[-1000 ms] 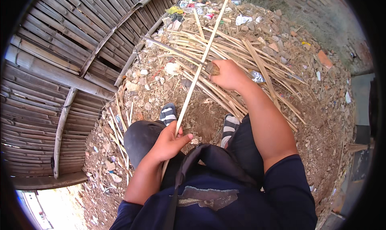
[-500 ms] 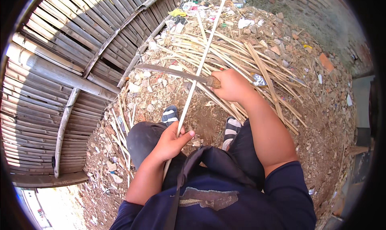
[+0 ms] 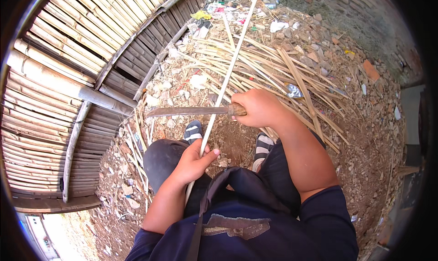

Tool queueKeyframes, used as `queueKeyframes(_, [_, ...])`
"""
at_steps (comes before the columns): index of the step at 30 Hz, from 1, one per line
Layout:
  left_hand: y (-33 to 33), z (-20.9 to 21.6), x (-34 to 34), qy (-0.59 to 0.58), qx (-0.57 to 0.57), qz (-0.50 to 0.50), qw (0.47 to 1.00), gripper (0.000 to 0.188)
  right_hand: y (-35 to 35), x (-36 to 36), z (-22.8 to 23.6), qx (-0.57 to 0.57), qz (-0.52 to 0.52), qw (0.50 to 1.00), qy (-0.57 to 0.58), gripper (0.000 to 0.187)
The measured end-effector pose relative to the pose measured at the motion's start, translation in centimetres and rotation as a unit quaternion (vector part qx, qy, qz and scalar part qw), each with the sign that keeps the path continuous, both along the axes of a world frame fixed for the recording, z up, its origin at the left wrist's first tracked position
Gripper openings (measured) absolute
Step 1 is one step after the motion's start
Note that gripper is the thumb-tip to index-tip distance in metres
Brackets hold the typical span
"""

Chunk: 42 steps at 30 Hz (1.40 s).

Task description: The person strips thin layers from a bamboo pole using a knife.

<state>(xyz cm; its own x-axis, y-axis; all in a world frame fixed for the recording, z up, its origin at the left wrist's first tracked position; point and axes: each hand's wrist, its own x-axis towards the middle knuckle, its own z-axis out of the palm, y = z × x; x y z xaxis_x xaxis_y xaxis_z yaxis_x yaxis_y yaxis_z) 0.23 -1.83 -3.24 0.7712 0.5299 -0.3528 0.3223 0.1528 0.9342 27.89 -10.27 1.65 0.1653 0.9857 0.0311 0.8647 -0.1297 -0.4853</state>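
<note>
**Two-hand grip: bamboo strip and blade over a strip pile**

Hidden or unclear items. The lower end of the bamboo strip [image 3: 226, 80] passes behind the left hand [image 3: 194, 163] and is lost against the dark clothing. The handle of the long knife [image 3: 191, 111] is almost wholly covered by the right hand [image 3: 258, 108]; only a short brown stub shows at the fist. Both feet, in striped sandals [image 3: 193, 131], are partly cut off by the knees. The picture rim is dark and bends all straight edges.

Packages and litter. Small scraps lie at the top of the ground — a yellow crumpled piece [image 3: 200, 15], white and pale wrappers beside it, and a silvery foil piece [image 3: 294, 91] among the strips to the right of the right hand. Nothing on them can be made out.

Position of the work. The left-hand fingers are closed around the strip, thumb pointing out to the right. The strip runs up and slightly right from that hand to the top of the view. The right-hand fingers are clenched on the knife handle; the blade lies level, pointing left, and crosses the strip just above the left hand. Whether blade and strip touch cannot be told.

Surroundings. A pile of split bamboo [image 3: 273, 64] lies on the dirt ahead — a bamboo slat fence [image 3: 68, 78] stands at the left.
</note>
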Motion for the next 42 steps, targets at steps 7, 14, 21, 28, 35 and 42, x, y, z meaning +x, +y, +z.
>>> queueKeyframes(7, [0.2, 0.6, 0.0, 0.006, -0.012, -0.011, 1.000, 0.022, 0.1, -0.2, -0.2, 0.035, 0.001, 0.996, -0.084, 0.027])
queueKeyframes(14, [0.0, 0.6, -0.1, 0.010, 0.007, 0.004, 1.000, 0.027, 0.3, -2.2, 0.5, -0.001, 0.018, 0.997, -0.079, 0.028])
queueKeyframes(21, [0.4, 0.4, 0.4, 0.033, 0.028, -0.008, 0.999, 0.021, 2.0, -0.9, -1.8, -0.054, 0.056, 0.992, 0.104, 0.029])
queueKeyframes(28, [-0.1, 0.1, -0.3, 0.047, 0.050, -0.018, 0.997, 0.023, 3.1, -0.3, -1.9, -0.100, -0.062, 0.991, 0.069, 0.027])
queueKeyframes(35, [-0.4, 0.5, 0.0, 0.010, 0.035, 0.021, 0.999, 0.031, 2.0, -2.1, -0.2, -0.071, -0.019, 0.997, -0.004, 0.031])
queueKeyframes(42, [-0.4, 1.9, 0.5, 0.062, 0.030, -0.019, 0.997, 0.031, 3.1, 2.8, -3.3, -0.005, -0.131, 0.986, 0.107, 0.031])
